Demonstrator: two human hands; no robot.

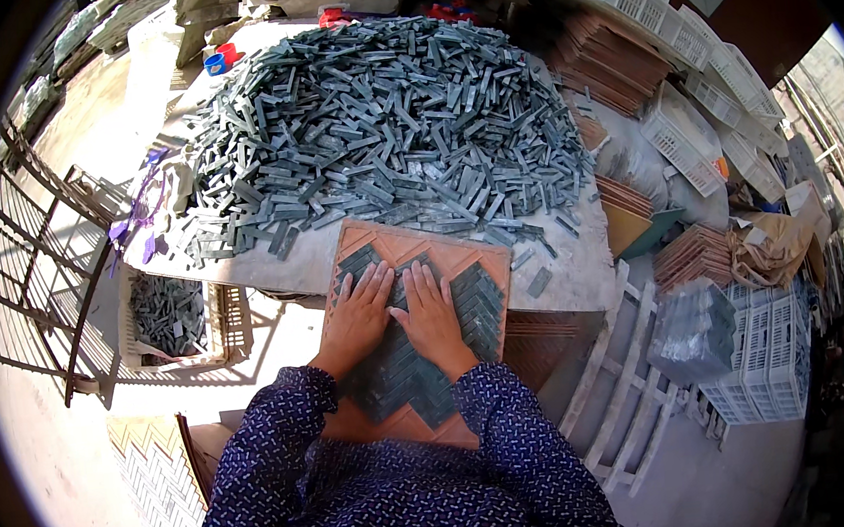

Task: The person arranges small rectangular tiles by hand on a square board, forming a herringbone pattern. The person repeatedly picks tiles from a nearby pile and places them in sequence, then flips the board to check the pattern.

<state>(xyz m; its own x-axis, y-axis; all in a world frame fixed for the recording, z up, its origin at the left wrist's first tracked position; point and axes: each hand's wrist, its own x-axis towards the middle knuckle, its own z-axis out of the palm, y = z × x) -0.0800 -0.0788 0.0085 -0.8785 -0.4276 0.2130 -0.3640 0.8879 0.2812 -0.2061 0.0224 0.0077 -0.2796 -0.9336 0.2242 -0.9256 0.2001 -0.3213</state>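
Note:
Both palms rest flat on dark green-grey stone strips (391, 367) laid in a herringbone pattern inside an orange-brown mould tray (357, 231). My left hand (354, 317) lies over the strips on the left, fingers stretched toward the tray's far edge. Close beside it, my right hand (432, 318) presses on the middle of the pattern with its fingers out straight and its thumb toward the left hand. Neither holds anything. The tray leans over the near edge of the worktable (272, 267), its near end against my body. Strips under my palms are hidden.
A large heap of loose stone strips (379, 117) covers the table. A crate of strip pieces (128, 339) stands at the lower left. Stacked brown trays (605, 57), white plastic crates (767, 364) and a white pallet (619, 387) are on the right. A curved metal rack (87, 333) stands left.

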